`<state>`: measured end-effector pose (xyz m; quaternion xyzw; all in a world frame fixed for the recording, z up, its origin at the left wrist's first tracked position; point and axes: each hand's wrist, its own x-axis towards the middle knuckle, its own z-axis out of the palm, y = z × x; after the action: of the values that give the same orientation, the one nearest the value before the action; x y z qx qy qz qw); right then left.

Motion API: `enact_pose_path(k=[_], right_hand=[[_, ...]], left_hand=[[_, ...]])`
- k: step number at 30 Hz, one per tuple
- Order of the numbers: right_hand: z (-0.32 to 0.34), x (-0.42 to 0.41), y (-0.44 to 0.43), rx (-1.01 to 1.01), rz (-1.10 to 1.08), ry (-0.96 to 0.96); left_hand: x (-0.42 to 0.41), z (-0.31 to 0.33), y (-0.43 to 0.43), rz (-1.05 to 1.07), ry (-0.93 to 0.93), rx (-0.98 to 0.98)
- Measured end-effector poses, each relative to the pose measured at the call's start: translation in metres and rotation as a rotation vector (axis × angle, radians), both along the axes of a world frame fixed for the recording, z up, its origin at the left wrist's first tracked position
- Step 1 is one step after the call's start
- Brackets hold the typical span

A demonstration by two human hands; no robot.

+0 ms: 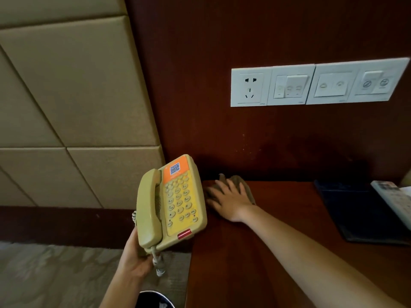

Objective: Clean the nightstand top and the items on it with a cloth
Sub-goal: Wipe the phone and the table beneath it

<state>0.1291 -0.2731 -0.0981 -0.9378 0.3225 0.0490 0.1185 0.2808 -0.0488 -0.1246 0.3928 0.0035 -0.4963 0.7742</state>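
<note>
left grip (pixel 135 256) round phone (pixel 178 203) with QR sticker (pixel 174 168), right grip (pixel 231 197) flat, pressing cloth (pixel 247 189) on nightstand (pixel 255 252)

The left hand (pixel 135 256), palm up, grips the beige plastic corded telephone (pixel 173 201) from beneath. The right hand (pixel 231 200), arm outstretched, presses flat with fingers spread on the crumpled brown cloth (pixel 239 180).

A yellow telephone (pixel 175 201) is gripped from below by the left hand (pixel 133 261) beside the tabletop's (pixel 278 230) left edge; a brown cloth (pixel 244 185) is pressed down by the flat right hand (pixel 231 201).
</note>
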Motion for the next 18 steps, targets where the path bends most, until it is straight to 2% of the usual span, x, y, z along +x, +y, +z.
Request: enact_pose_path(k=[6, 12, 18], right_hand=[[0.001, -0.022, -0.029, -0.031, -0.104, -0.011], [0.002, -0.108, -0.053, -0.012, -0.317, 0.064], [0.001, -0.158, -0.023, 0.037, -0.474, 0.083]], left_hand=[[0.005, 0.002, 0.007, -0.037, -0.031, 0.025], [-0.003, 0.019, 0.020, -0.050, -0.022, 0.044], [-0.014, 0.050, 0.039, -0.077, -0.030, 0.054]])
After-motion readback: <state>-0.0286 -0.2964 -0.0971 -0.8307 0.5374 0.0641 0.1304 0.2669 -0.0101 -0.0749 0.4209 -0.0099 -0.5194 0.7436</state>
